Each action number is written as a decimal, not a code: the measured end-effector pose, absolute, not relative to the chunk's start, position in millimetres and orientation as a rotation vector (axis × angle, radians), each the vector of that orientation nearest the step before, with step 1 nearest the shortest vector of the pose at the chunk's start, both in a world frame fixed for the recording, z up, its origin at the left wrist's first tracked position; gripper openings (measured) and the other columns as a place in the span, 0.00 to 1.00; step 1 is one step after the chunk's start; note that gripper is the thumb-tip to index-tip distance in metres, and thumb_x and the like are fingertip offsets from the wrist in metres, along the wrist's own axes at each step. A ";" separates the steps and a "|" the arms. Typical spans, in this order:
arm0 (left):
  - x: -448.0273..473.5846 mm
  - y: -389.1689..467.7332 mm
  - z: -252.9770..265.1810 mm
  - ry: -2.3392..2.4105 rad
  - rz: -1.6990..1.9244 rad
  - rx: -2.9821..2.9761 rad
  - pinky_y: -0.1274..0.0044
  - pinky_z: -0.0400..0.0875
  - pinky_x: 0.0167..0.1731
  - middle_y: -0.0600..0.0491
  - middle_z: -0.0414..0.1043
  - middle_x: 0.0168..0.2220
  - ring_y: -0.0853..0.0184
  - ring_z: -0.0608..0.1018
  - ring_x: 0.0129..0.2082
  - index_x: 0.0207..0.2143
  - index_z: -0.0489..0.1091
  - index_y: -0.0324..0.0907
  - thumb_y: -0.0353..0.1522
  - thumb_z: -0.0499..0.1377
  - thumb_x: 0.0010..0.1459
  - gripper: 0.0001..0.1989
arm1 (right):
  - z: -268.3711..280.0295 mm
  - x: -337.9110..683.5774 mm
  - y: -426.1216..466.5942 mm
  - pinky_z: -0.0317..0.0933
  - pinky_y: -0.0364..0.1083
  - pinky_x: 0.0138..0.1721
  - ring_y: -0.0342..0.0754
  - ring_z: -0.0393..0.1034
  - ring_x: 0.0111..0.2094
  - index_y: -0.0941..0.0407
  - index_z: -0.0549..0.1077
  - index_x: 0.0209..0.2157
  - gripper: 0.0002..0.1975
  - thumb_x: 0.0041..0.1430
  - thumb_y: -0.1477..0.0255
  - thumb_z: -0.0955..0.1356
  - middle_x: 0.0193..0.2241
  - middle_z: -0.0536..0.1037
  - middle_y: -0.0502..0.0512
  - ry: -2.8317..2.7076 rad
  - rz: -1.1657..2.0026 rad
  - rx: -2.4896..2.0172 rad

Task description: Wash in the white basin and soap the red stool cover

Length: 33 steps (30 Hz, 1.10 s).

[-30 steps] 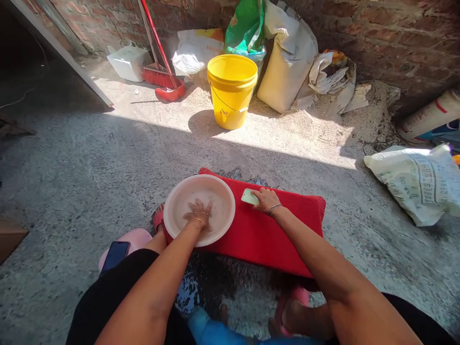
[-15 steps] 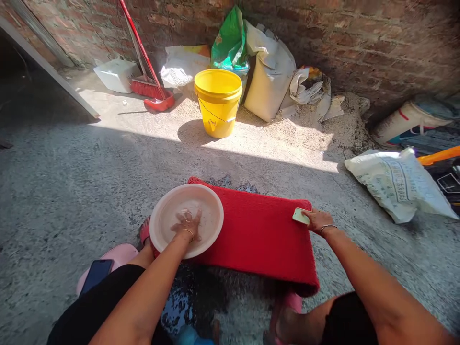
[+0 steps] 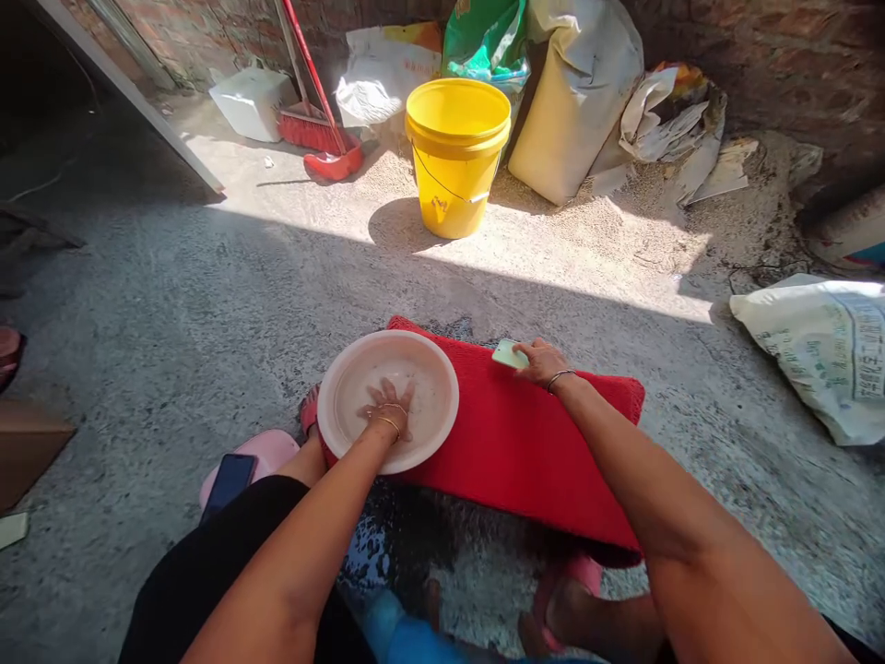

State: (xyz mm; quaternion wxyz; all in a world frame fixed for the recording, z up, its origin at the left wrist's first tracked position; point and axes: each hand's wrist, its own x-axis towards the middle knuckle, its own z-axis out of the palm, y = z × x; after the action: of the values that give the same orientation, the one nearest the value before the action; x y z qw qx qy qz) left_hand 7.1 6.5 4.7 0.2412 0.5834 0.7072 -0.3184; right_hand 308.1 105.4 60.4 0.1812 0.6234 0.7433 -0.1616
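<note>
A white basin [image 3: 330, 403] of cloudy water stands on the left end of a red folded mat [image 3: 539, 452]. My left hand [image 3: 388, 406] is in the basin, fingers spread in the water and holding nothing. Near the mat's far edge, my right hand [image 3: 541, 360] grips a flat pale green piece [image 3: 510, 354] with rounded corners, held low over the red surface. I cannot make out exactly what kind of tool it is, nor whether it touches the mat.
Beyond the mat stands a yellow bucket [image 3: 457, 152]. A red broom [image 3: 308, 127] and red dustpan [image 3: 333, 164] are by the brick wall, with sacks [image 3: 584, 101] beside them. At left, a phone [image 3: 231, 481] lies on a pink stool [image 3: 269, 452]. Wet floor [image 3: 373, 544] shows below.
My right hand has moved left along the mat with the pale green piece, from its right end toward the middle. My left hand stays in the basin. The view has tilted down and shifted left.
</note>
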 end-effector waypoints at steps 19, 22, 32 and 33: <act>4.8 5.8 0.9 1.979 -0.841 1.640 0.38 0.59 0.46 0.37 0.27 0.70 0.27 0.40 0.65 0.67 0.34 0.63 0.39 0.72 0.38 0.62 | 65.7 541.8 38.6 0.62 0.55 0.37 0.63 0.70 0.45 0.51 0.75 0.50 0.23 0.50 0.68 0.68 0.47 0.72 0.70 1.305 -0.327 2.079; 5.2 6.6 -0.5 1.970 -0.845 1.636 0.39 0.60 0.46 0.37 0.25 0.70 0.28 0.39 0.65 0.67 0.31 0.63 0.38 0.72 0.37 0.65 | 70.6 532.3 33.2 0.63 0.54 0.37 0.61 0.70 0.45 0.49 0.75 0.50 0.23 0.50 0.66 0.68 0.47 0.73 0.67 1.299 -0.312 2.077; 4.2 4.7 -0.7 1.964 -0.836 1.637 0.38 0.59 0.46 0.38 0.26 0.71 0.27 0.39 0.65 0.67 0.33 0.63 0.39 0.72 0.38 0.63 | 50.0 262.9 94.4 0.56 0.50 0.48 0.55 0.63 0.50 0.47 0.65 0.58 0.26 0.57 0.62 0.67 0.52 0.66 0.60 2.239 -0.464 1.637; 4.1 4.7 -1.1 1.972 -0.845 1.643 0.39 0.59 0.46 0.38 0.27 0.71 0.28 0.40 0.65 0.67 0.33 0.63 0.40 0.72 0.38 0.63 | 47.5 247.0 97.1 0.56 0.50 0.48 0.55 0.62 0.50 0.46 0.65 0.58 0.26 0.57 0.63 0.67 0.52 0.66 0.60 2.275 -0.481 1.596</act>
State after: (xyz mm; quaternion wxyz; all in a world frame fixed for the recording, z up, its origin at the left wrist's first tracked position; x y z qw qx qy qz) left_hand 4.1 4.7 -1.1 0.2177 0.5935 0.7122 -0.3052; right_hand 247.0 97.1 47.5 0.1598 0.5585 0.7963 -0.1685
